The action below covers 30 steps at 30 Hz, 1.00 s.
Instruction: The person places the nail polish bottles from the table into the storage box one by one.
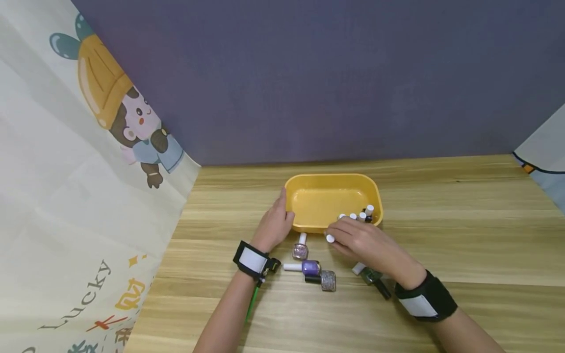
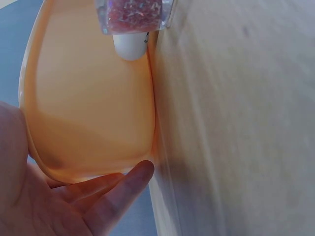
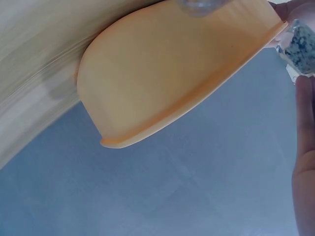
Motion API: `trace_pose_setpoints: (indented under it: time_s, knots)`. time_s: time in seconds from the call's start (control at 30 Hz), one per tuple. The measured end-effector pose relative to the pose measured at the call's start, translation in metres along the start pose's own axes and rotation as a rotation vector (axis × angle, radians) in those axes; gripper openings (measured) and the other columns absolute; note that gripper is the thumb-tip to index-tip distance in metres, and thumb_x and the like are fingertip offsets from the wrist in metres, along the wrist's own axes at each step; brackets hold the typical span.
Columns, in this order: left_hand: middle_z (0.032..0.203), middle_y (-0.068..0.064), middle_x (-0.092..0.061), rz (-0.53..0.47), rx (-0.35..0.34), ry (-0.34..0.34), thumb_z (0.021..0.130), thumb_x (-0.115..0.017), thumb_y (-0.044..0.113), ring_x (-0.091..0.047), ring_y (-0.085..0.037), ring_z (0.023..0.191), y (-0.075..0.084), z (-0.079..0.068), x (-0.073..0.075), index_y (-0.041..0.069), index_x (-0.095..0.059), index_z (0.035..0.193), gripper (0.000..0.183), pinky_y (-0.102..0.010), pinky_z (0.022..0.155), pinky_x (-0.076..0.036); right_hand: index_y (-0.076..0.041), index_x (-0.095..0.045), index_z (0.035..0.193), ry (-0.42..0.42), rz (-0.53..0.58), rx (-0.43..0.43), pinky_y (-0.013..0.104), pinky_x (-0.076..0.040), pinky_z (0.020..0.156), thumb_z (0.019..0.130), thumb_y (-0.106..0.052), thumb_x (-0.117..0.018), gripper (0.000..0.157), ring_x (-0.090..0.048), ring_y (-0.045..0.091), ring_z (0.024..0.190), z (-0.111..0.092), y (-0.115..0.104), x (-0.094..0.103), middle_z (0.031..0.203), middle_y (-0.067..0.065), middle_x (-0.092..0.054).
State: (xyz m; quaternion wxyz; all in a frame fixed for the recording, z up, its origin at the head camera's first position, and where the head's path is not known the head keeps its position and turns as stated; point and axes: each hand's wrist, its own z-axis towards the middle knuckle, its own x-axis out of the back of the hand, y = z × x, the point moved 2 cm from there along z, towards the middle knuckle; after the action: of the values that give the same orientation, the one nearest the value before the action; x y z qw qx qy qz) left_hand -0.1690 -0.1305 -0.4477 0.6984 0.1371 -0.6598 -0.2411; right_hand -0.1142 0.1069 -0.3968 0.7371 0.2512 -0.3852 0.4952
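Observation:
A yellow plastic basin [image 1: 335, 201] sits on the wooden table. My left hand [image 1: 274, 223] rests against its left end, fingers laid straight along the outside wall [image 2: 118, 201]. Between thumb and fingers, my right hand [image 1: 362, 242] pinches a nail polish bottle [image 3: 301, 49] with dark speckled contents, near the basin's front rim; its white cap [image 1: 330, 239] shows in the head view. Several white-capped bottles [image 1: 362, 216] stand inside the basin's right front part, partly hidden by this hand. Just in front of the basin lies a pink glitter bottle [image 1: 300, 251] with a white cap.
On the table in front lie a purple bottle [image 1: 311, 267] and a silver glitter bottle [image 1: 328, 281]. Dark green bottles [image 1: 371, 276] lie below the right wrist. Behind the table rises a dark blue-grey panel [image 1: 335, 83]; a printed curtain [image 1: 88, 196] hangs at left.

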Motion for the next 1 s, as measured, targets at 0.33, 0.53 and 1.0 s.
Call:
trace_pose_setpoints:
  time_s: [0.33, 0.53, 1.0]
  knots:
    - [0.151, -0.007, -0.024, 0.001, 0.01, -0.002, 0.094, -0.032, 0.035, -0.041, -0.019, 0.123, -0.003, 0.001, -0.002, 0.021, 0.008, 0.147, 0.067, -0.034, 0.104, -0.03, -0.006, -0.063, 0.109, 0.111, 0.018, 0.033, 0.026, -0.046, 0.084, 0.083, -0.016, -0.062, 0.028, -0.056, 0.015, 0.096, 0.002, 0.002, 0.001, 0.107, 0.002, -0.061]
    - [0.15, -0.008, -0.025, 0.006, 0.007, 0.002, 0.093, -0.032, 0.034, -0.045, -0.019, 0.116, -0.002, 0.001, -0.002, 0.021, 0.008, 0.147, 0.068, -0.034, 0.101, -0.034, -0.007, -0.065, 0.109, 0.144, 0.018, 0.009, 0.023, -0.046, 0.083, 0.093, -0.024, -0.049, 0.028, -0.055, 0.011, 0.096, 0.003, 0.004, 0.001, 0.107, -0.001, -0.061]
    - [0.15, -0.009, -0.025, -0.005, -0.014, 0.002, 0.093, -0.031, 0.034, -0.049, -0.019, 0.1, -0.002, 0.002, -0.001, 0.02, 0.007, 0.147, 0.067, -0.032, 0.088, -0.041, -0.005, -0.064, 0.109, 0.186, -0.012, -0.055, 0.025, -0.045, 0.086, 0.088, -0.017, -0.055, 0.025, -0.055, 0.014, 0.098, 0.002, 0.013, -0.004, 0.107, 0.002, -0.062]
